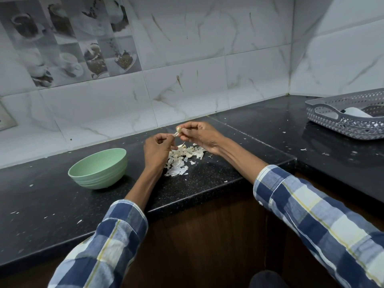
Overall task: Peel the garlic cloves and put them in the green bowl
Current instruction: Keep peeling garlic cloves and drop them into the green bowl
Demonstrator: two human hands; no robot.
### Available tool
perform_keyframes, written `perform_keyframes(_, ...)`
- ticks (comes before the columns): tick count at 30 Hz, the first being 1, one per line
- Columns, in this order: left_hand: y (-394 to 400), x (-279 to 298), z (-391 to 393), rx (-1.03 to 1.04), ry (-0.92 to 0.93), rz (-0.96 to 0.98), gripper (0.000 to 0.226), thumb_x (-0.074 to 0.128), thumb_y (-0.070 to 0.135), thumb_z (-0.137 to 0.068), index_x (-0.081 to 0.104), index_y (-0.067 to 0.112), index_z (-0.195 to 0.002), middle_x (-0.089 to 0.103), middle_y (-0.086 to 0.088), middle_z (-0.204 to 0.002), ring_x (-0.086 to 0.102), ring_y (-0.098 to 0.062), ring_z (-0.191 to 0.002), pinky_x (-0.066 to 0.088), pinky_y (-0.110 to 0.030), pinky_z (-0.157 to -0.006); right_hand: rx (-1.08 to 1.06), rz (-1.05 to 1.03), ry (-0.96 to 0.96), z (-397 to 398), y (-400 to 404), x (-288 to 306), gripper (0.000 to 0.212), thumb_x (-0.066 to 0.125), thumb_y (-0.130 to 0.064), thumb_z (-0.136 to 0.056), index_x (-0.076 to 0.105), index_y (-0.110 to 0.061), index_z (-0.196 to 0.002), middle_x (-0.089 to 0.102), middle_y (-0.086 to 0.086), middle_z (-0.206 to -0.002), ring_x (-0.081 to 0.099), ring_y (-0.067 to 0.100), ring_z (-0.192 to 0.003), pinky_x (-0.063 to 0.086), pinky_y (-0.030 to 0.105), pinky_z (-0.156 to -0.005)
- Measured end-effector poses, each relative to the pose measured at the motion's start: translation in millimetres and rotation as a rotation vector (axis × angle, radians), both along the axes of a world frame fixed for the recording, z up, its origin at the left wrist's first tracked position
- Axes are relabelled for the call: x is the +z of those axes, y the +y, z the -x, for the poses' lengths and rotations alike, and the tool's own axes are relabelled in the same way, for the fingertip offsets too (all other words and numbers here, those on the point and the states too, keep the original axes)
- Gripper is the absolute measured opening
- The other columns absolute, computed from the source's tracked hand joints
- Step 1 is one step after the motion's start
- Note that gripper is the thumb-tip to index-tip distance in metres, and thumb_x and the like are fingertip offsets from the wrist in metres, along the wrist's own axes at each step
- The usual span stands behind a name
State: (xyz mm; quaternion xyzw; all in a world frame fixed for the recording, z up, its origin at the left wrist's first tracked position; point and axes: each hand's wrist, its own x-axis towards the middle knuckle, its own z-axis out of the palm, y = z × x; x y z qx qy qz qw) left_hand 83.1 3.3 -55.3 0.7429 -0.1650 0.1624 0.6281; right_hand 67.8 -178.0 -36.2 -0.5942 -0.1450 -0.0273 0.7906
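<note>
My right hand [202,136] pinches a small pale garlic clove [178,129] above the black counter. A thin strip of skin [175,134] stretches from the clove to my left hand [158,151], whose fingertips pinch its end. Both hands hover just over a heap of white garlic peels [180,161] lying on the counter. The green bowl [99,169] stands upright to the left of my left hand, and its inside cannot be seen from here.
A grey perforated basket [345,119] with a white object inside sits at the far right of the counter [218,179]. Small peel flakes are scattered over the black surface. Tiled walls close off the back and right, and the counter steps around a corner.
</note>
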Motion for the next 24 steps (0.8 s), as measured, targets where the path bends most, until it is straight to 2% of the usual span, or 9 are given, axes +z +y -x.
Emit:
perform_keyframes(2, -0.7, -0.7, 0.7, 0.045, -0.043, -0.051, 0.011, 0.067, 0.015, -0.096, 0.074, 0.011, -0.088, 0.074, -0.003, -0.078, 0.075, -0.010, -0.068, 0.052, -0.014, -0.060, -0.026, 0.008, 0.016, -0.9, -0.4, 0.1, 0.028, 0.063, 0.005, -0.095, 0.063, 0.012, -0.122, 0.073, 0.015, -0.097, 0.069, 0.017, -0.082, 0.061, 0.024, -0.077)
perform_keyframes(4, -0.7, -1.6, 1.3, 0.091, -0.095, -0.094, 0.011, 0.065, 0.019, -0.098, 0.074, 0.015, -0.094, 0.076, -0.001, -0.083, 0.075, -0.008, -0.070, 0.054, -0.019, -0.065, -0.056, 0.023, 0.026, -1.9, -0.6, -0.1, 0.027, 0.065, 0.003, -0.094, 0.065, 0.011, -0.120, 0.073, 0.014, -0.095, 0.068, 0.016, -0.079, 0.060, 0.024, -0.076)
perform_keyframes(7, 0.3, -2.7, 2.7, 0.163, -0.166, -0.130, 0.012, 0.064, 0.027, -0.100, 0.072, 0.028, -0.091, 0.074, 0.008, -0.082, 0.072, -0.003, -0.070, 0.055, -0.028, -0.070, -0.113, 0.055, 0.020, -3.0, -1.3, -1.6, 0.026, 0.067, 0.002, -0.094, 0.066, 0.012, -0.117, 0.074, 0.013, -0.094, 0.068, 0.013, -0.075, 0.060, 0.022, -0.072)
perform_keyframes(9, 1.1, -3.0, 2.7, 0.194, -0.219, -0.147, 0.011, 0.067, 0.032, -0.099, 0.073, 0.029, -0.091, 0.074, 0.010, -0.081, 0.070, -0.003, -0.073, 0.056, -0.031, -0.071, -0.161, 0.101, 0.004, -4.5, -1.4, -3.3, 0.027, 0.069, 0.001, -0.093, 0.067, 0.011, -0.118, 0.074, 0.013, -0.093, 0.068, 0.012, -0.073, 0.059, 0.021, -0.072)
perform_keyframes(13, 1.5, -2.4, 2.1, 0.165, -0.304, -0.186, 0.013, 0.071, 0.040, -0.098, 0.076, 0.028, -0.102, 0.075, 0.012, -0.091, 0.070, -0.008, -0.084, 0.061, -0.036, -0.076, -0.228, 0.243, -0.046, -6.6, -0.2, -7.0, 0.024, 0.075, -0.002, -0.091, 0.071, 0.007, -0.113, 0.075, 0.014, -0.093, 0.069, 0.012, -0.074, 0.061, 0.024, -0.076)
perform_keyframes(17, 0.3, -3.3, 3.6, 0.099, -0.383, -0.269, 0.012, 0.075, 0.033, -0.097, 0.079, 0.025, -0.104, 0.076, 0.012, -0.090, 0.071, -0.006, -0.082, 0.061, -0.033, -0.075, -0.257, 0.304, -0.082, -6.1, 0.4, -8.0, 0.022, 0.075, -0.004, -0.091, 0.072, 0.006, -0.110, 0.074, 0.017, -0.097, 0.067, 0.016, -0.078, 0.060, 0.027, -0.076)
perform_keyframes(21, 0.0, -1.1, 5.1, 0.090, -0.310, -0.145, 0.007, 0.080, 0.028, -0.093, 0.080, 0.024, -0.099, 0.078, 0.010, -0.083, 0.075, -0.006, -0.076, 0.063, -0.028, -0.071, -0.192, 0.222, -0.078, -4.0, 1.8, -3.9, 0.031, 0.077, -0.003, -0.089, 0.069, 0.007, -0.117, 0.073, 0.016, -0.109, 0.070, 0.014, -0.082, 0.059, 0.025, -0.078)
perform_keyframes(24, 1.2, 1.6, 5.3, 0.075, -0.244, -0.031, 0.013, 0.081, 0.022, -0.093, 0.080, 0.015, -0.103, 0.080, 0.004, -0.084, 0.077, -0.010, -0.075, 0.062, -0.023, -0.069, -0.132, 0.232, -0.051, -2.3, 5.0, -3.3, 0.035, 0.077, -0.006, -0.089, 0.068, 0.006, -0.121, 0.072, 0.014, -0.111, 0.070, 0.017, -0.090, 0.060, 0.025, -0.081)
